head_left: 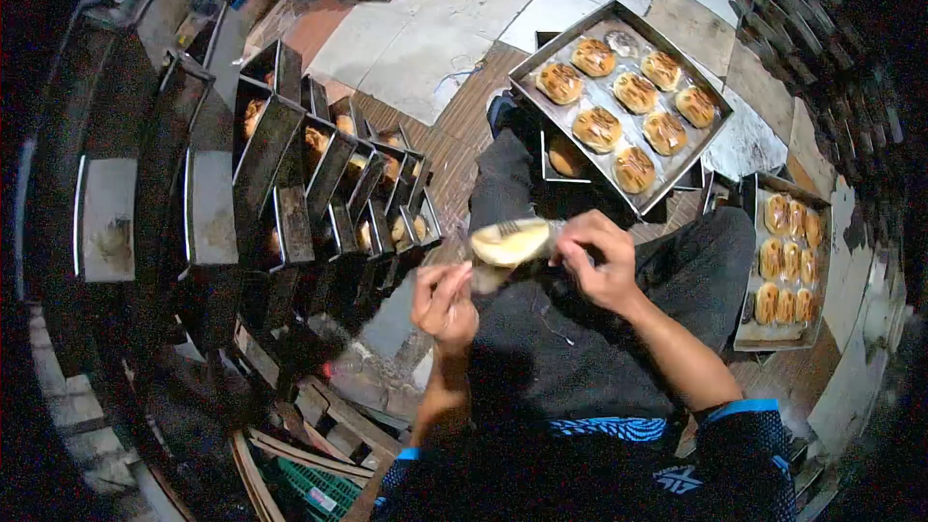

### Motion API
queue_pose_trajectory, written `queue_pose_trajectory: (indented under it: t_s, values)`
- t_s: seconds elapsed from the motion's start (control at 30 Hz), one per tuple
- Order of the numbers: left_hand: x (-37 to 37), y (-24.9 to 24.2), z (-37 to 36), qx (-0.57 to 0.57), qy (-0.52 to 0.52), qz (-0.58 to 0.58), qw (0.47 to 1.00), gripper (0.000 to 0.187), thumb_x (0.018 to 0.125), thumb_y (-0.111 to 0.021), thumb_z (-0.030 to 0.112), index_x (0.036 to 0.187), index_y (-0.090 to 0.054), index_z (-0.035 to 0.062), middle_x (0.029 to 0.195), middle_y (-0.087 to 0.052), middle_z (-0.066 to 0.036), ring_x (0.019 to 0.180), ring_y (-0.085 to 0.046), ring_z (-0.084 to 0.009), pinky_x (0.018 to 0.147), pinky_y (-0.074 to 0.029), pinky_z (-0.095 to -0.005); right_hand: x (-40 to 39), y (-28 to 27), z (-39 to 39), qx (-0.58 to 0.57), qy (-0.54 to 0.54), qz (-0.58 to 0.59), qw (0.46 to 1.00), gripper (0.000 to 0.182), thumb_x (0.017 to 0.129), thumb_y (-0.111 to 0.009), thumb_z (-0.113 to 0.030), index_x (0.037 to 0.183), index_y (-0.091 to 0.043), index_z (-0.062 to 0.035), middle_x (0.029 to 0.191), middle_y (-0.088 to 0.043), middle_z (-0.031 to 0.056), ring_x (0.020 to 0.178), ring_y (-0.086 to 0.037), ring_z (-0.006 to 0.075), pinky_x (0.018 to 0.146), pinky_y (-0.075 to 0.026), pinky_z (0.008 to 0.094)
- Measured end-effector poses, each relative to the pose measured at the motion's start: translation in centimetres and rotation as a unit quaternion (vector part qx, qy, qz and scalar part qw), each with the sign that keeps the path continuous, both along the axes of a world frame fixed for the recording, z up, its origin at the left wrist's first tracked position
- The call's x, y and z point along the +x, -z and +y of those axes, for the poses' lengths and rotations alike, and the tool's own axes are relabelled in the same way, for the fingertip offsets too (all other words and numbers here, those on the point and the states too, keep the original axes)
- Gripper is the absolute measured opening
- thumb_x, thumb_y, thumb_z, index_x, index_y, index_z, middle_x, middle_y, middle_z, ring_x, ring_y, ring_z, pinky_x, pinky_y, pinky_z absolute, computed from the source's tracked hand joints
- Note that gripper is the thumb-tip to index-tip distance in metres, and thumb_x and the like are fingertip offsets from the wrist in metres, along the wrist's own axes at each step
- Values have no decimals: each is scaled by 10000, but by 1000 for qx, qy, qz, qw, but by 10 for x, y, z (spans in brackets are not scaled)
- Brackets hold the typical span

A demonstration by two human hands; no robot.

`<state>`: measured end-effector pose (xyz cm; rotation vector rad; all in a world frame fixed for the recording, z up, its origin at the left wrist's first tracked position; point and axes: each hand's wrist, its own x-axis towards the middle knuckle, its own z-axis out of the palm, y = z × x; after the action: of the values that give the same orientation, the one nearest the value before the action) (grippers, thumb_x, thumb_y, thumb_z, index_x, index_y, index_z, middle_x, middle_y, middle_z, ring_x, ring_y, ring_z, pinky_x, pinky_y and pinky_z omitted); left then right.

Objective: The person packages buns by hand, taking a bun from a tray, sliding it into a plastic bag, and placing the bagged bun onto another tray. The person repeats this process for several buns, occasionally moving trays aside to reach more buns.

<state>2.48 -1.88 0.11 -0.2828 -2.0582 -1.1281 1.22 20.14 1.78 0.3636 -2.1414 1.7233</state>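
Observation:
A pale bun (510,243) with brown markings hangs above my lap between my two hands, slightly blurred. Clear plastic film seems to surround it. My left hand (447,304) pinches the film near the bun's lower left edge. At the other end, my right hand (601,259) has its fingers closed on the film. Just beyond my hands, a metal tray (599,166) tilts across a stack, bearing several browned, glossy buns (596,130) and one bare spot near its far corner.
On the right, another tray (773,335) holds rows of browned buns (770,259). Stacked metal trays (213,208) rise close on my left, some with bread inside. A green crate (314,488) lies at lower left. More dark trays or racks line the far right.

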Motion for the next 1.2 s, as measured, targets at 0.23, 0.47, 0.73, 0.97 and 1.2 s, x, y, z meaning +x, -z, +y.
queue_pose_trajectory:
  t_s: [0.23, 0.47, 0.73, 0.97, 1.2]
  values:
    - [-22, -6, 23, 17, 35, -50, 998, 99, 765, -733, 26, 839, -670, 9, 774, -631, -133, 707, -628, -279, 643, -508, -334, -43, -1, -36, 81, -1, 142, 987, 70, 752, -742, -64, 769, -680, -39, 694, -560, 90, 573, -519, 206, 527, -408, 316]
    - [7, -9, -15, 320, 59, -306, 894, 109, 882, -662, 69, 842, -637, -30, 721, -610, -45, 576, -518, -84, 540, -408, -212, -16, 15, -35, 25, 184, -90, 979, 278, 869, -646, -55, 637, -514, 22, 595, -475, 93, 518, -437, 183, 495, -336, 325]
    - [79, -12, -66, 12, 115, -345, 932, 152, 839, -713, 72, 948, -656, -18, 710, -628, -59, 644, -591, -128, 589, -467, -241, 47, 16, 6, 171, 89, -228, 954, 211, 815, -710, -171, 668, -668, -26, 654, -628, 141, 552, -568, 278, 543, -417, 389]
    - [-13, -33, -20, 236, 4, -403, 884, 174, 920, -635, 161, 955, -649, -9, 760, -609, 15, 589, -498, -76, 547, -389, -204, -22, -17, -30, 172, -176, -92, 965, 507, 695, -799, -179, 1145, -622, -24, 1038, -671, 173, 972, -647, 336, 860, -496, 391]
    - [-16, 19, 7, 186, 37, -357, 915, 242, 886, -643, 271, 860, -636, 31, 798, -621, -26, 713, -563, -134, 669, -455, -280, -148, 39, 81, 8, 106, -441, 891, 567, 736, -779, -452, 1101, -596, -59, 983, -639, 98, 847, -620, 175, 728, -528, 328]
